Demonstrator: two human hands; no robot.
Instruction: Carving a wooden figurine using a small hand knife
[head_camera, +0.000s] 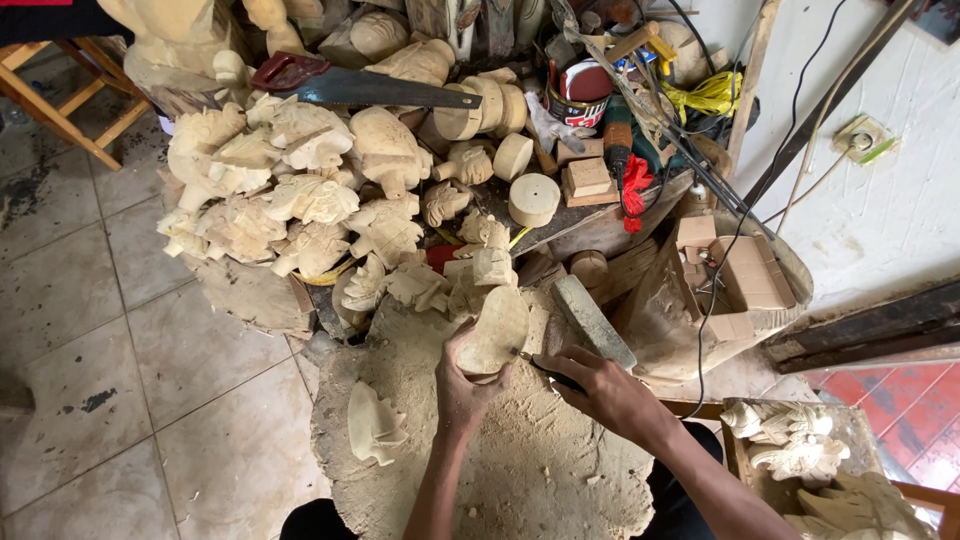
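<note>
Left hand (462, 385) was clamped on a pale, rounded, roughly shaped block of wood (495, 330), fingers wrapped under its lower edge, holding it upright on the big sawdust-covered tree-stump work block (520, 470). Right hand (600, 390), just at three o'clock of it, was closed around a dark-handled carving tool (550, 375), whose tip pointed toward the block; the blade itself was too hidden to make out.

As for progress, the held piece looked barely begun: a smooth outline, no fine detail cut in yet, so by the look of it most of the carving was left. Compare it with the heap of pale carved wooden figures (300, 190) at eleven o'clock, which already showed scrolls and feathery ridges. One half-carved pale figure (372, 425) lay on the stump at nine o'clock of the hands, apart from them.

Containers next. A round tin with a red-and-white lid (580, 95) sat at one o'clock, tools standing beside it; what was inside could not be told. At three o'clock a curved wooden trough (790, 280) held several plain rectangular wood blocks (745, 270). At five o'clock an open wooden crate (735, 455) held more finished pale carvings (800, 445). A hand saw with a red handle (350, 85) rested across the heap at twelve o'clock.
</note>
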